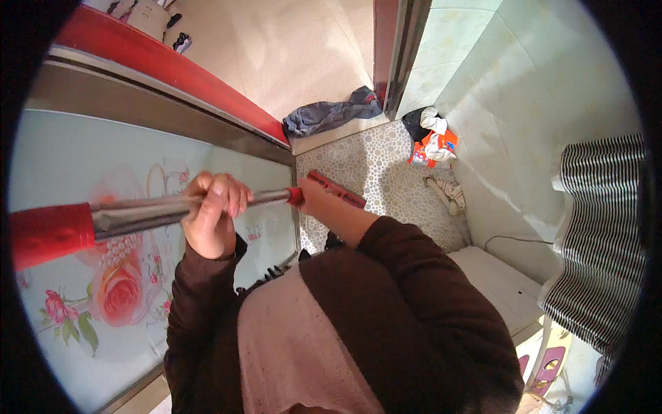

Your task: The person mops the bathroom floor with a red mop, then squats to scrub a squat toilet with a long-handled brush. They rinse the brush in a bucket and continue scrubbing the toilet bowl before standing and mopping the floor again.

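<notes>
A long metal pole (150, 216) with red end parts runs from the left rim towards the floor. My left hand (217, 207) is closed around its middle. Lower down, beside a red collar, my right hand (310, 197) grips the same pole; the forearm partly hides these fingers. Beyond the right hand a red, flat floor-tool head (336, 189) lies over the pebble-patterned floor (398, 191). The joint between pole and head is hidden behind my right hand and forearm.
A frosted glass panel with printed roses (116, 295) stands at left. Dark cloth (331, 116) lies along the door sill. By the right wall are an orange packet (434, 150) with white cloth, a striped cloth piece (450, 194), a white box-like surface (496, 284) and a striped curtain (600, 233).
</notes>
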